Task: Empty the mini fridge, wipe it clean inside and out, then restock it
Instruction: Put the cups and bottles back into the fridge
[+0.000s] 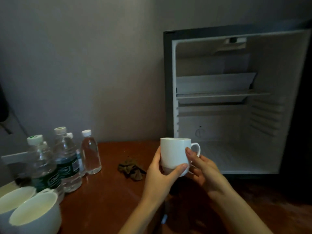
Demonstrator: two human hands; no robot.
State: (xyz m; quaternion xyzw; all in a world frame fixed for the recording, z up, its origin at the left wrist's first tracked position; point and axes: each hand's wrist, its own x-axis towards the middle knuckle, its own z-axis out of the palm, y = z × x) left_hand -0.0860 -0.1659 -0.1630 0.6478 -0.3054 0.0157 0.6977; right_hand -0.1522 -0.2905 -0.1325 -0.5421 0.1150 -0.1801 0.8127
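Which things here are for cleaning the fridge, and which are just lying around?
For the job: mini fridge; white mug, held by the left hand and right hand; water bottles; two more mugs; crumpled brown cloth, probably for wiping.
Just lying about: dark object at the left edge; grey ledge below it.

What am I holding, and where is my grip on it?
A white mug, in both hands: the left hand wraps its lower body, the right hand grips the side by the handle.
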